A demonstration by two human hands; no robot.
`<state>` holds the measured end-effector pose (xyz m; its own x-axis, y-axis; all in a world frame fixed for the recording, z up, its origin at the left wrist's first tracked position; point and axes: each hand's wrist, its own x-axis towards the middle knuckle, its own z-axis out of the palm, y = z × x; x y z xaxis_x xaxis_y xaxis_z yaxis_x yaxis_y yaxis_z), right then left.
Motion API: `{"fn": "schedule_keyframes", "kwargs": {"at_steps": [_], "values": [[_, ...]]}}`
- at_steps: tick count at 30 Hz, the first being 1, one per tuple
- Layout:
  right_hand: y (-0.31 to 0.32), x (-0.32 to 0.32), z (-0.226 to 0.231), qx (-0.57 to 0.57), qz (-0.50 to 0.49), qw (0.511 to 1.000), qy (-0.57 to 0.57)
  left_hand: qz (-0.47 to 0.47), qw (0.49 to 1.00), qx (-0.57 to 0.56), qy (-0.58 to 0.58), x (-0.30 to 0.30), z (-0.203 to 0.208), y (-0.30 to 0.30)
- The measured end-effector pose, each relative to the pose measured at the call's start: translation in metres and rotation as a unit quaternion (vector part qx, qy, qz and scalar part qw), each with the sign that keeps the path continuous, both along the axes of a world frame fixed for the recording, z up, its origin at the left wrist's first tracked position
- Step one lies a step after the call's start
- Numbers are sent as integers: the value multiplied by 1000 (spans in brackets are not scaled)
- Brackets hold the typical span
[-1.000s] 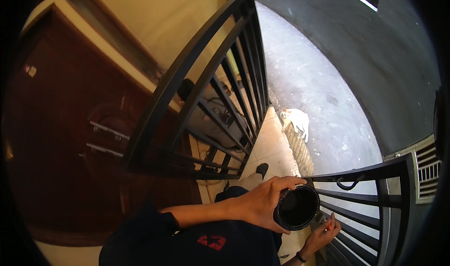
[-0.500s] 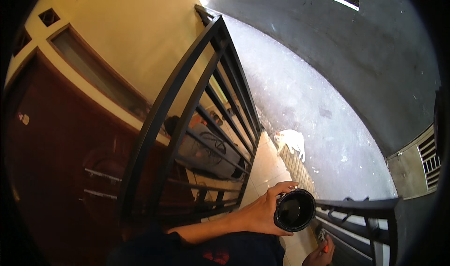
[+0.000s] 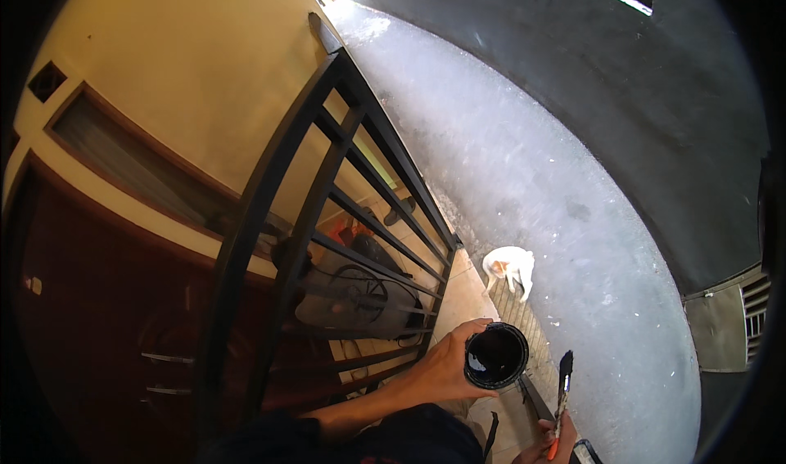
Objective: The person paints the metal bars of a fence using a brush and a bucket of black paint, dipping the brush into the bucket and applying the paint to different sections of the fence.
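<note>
My left hand (image 3: 453, 368) is wrapped round the side of a round black can (image 3: 524, 353). The can is tipped so that its mouth faces me, and dark, glossy paint shows inside. Lower and to the right, my right hand (image 3: 542, 448) grips a paintbrush (image 3: 564, 392) by its orange handle. The brush stands nearly upright, its bristles coated black and apart from the can. A black bar of a metal gate (image 3: 536, 398) shows between the can and my right hand.
A tall black metal railing (image 3: 282, 149) rises at the left before a brown door (image 3: 106, 300). Behind its bars lies a grey bag-like thing (image 3: 348, 300). A white cat with orange patches (image 3: 524, 268) is on the ridged ramp (image 3: 524, 317) beside the grey pavement (image 3: 589, 251).
My right hand has raised the brush, whose bristles now show clearly. The can has shifted slightly left. The view has turned, and the right gate panel has mostly left it.
</note>
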<state>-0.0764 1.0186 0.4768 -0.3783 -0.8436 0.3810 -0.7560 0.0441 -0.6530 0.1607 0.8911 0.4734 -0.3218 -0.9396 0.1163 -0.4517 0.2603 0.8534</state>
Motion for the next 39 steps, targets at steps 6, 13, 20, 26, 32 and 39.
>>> {"fn": "schedule_keyframes", "kwargs": {"at_steps": [6,13,20,26,32,39], "values": [[-79,19,26,28,32,995,-88,73,997,11,-14,28,-24,-34],[-161,38,12,-16,86,977,-196,174,980,78,-58,66,-10,-31],[-259,126,60,-68,310,915,-248,281,958,-49,-2,95,-5,-3],[-283,130,90,-122,329,899,-263,323,934,-153,6,100,19,-26],[-287,119,120,-171,321,867,-341,303,933,-195,-9,97,46,-63],[-310,119,113,-121,307,871,-363,257,950,-164,67,100,42,-117]]}}
